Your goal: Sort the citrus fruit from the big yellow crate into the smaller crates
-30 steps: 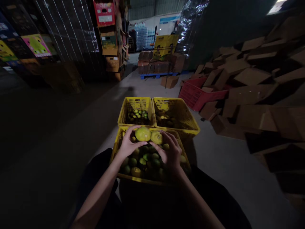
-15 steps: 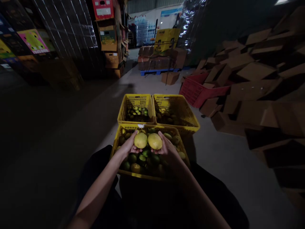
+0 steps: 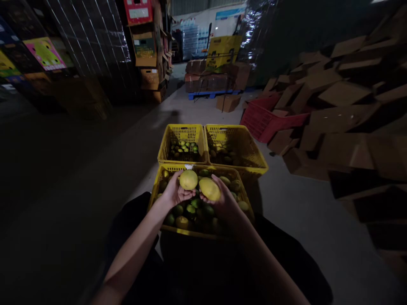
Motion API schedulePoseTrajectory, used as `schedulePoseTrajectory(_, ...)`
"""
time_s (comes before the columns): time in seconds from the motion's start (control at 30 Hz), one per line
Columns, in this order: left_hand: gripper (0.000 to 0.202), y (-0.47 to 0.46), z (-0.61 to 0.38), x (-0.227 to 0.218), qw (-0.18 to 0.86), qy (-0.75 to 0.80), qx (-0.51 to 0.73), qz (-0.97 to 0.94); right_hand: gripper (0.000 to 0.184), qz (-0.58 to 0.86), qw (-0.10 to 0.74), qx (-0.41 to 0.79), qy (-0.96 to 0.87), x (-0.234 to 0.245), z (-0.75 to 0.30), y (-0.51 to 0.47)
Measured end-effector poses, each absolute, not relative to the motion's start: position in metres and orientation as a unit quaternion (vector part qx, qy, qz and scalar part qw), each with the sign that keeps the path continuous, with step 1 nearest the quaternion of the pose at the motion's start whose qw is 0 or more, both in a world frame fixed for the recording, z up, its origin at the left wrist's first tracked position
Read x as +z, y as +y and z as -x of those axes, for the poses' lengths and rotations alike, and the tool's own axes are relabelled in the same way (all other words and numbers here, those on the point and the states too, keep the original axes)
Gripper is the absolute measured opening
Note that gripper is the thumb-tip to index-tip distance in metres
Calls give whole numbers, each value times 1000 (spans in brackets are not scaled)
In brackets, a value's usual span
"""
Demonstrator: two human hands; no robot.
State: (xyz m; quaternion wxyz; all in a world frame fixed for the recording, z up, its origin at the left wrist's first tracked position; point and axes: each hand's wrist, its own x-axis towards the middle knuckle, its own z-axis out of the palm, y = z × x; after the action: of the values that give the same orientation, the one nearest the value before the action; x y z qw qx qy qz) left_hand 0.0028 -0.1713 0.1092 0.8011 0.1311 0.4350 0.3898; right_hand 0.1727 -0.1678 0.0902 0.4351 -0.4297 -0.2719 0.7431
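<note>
Above the front yellow crate point(image 3: 203, 234), my left hand point(image 3: 176, 193) is closed around a yellow lemon point(image 3: 188, 180), fingers curled beneath it. Close beside it, my right hand point(image 3: 224, 198) grips a second, longer-looking yellow lemon point(image 3: 210, 189), which lies tilted in the fingers. The two fruits are almost side by side. Under my hands the front crate holds many green and yellowish fruits, among them a green one point(image 3: 190, 209) and a yellow one point(image 3: 182, 223). My hands and the lemons hide part of this fruit.
Behind the front crate stand a left yellow crate point(image 3: 162, 148) with small green fruits and a right yellow crate point(image 3: 251, 148) with some fruits. A red basket point(image 3: 260, 123) and heaped cardboard boxes point(image 3: 340, 118) lie to the right. A loaded blue pallet point(image 3: 210, 95) stands farther back.
The lemon in my left hand has risen slightly and turned. The one in my right hand has tipped, its far end now lower to the right. Both stay held.
</note>
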Motion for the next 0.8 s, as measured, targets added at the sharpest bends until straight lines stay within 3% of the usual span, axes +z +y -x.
schedulePoseTrajectory(0.13,45,-170,0,110,809,325,489,11,39,418,452,743,-262,98,-170,-173)
schedulePoseTrajectory(0.27,22,-172,0,105,782,242,574,19,37,447,529,644,-326,99,-169,-175)
schedulePoseTrajectory(0.43,33,-180,-13,96,813,202,542,-71,38,487,604,419,-472,89,-161,-175)
schedulePoseTrajectory(0.53,31,-184,-25,89,785,282,545,-86,48,457,544,321,-626,75,-157,-178)
schedulePoseTrajectory(0.67,6,-186,-33,82,694,393,597,-86,69,393,415,252,-781,59,-154,-185)
schedulePoseTrajectory(0.8,11,-185,-31,81,655,451,587,-155,77,370,401,188,-817,56,-149,-189)
